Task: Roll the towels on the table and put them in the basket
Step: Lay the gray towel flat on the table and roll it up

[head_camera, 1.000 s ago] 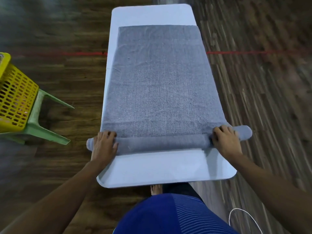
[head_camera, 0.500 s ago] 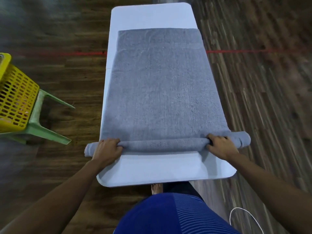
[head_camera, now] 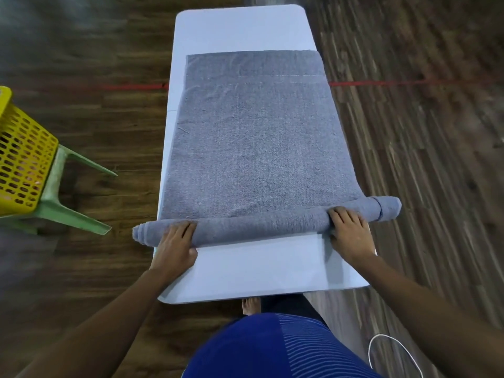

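Clasping one towel (head_camera: 256,148): two grips (head_camera: 174,249) (head_camera: 350,233)

**Towel down the middle, basket off to the left**

The long white rectangular table (head_camera: 245,28) runs up the centre of the frame, from the lower middle to the top edge. On it lies the grey terry towel (head_camera: 253,145), flat over the table's middle stretch. Its near end is wound into a roll lying crosswise and overhanging both long edges. The left hand (head_camera: 174,246) curls over the roll left of centre, and the right hand (head_camera: 349,230) does the same at the right. Bare tabletop lies below them. At the far left edge, the yellow perforated plastic basket (head_camera: 21,159) rests on the green plastic stool (head_camera: 60,208), well apart from the table.
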`<state>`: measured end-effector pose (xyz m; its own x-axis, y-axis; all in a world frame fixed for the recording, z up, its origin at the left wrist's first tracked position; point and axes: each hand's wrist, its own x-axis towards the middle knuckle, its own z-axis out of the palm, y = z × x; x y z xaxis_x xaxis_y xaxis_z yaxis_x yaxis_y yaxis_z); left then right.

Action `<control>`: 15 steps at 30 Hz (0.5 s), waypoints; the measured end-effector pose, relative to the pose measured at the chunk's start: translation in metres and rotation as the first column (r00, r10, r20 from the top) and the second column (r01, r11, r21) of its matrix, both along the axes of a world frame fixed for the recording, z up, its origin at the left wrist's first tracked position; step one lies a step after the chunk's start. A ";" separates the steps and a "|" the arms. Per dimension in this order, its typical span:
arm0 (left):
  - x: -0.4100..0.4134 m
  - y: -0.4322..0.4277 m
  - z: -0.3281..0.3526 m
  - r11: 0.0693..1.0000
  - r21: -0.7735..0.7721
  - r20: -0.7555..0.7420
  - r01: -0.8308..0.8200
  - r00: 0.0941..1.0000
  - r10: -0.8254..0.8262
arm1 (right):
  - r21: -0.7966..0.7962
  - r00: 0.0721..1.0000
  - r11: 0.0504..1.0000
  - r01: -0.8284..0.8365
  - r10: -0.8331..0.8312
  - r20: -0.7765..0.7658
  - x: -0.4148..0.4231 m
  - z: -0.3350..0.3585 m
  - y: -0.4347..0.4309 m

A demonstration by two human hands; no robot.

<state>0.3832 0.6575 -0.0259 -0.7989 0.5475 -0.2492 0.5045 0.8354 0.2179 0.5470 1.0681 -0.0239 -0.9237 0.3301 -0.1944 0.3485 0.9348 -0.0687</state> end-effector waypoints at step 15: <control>-0.022 0.016 0.012 0.990 0.119 -0.250 -0.080 0.962 0.108 | 0.058 0.991 0.994 0.096 -0.089 -0.104 -0.014 0.018 0.010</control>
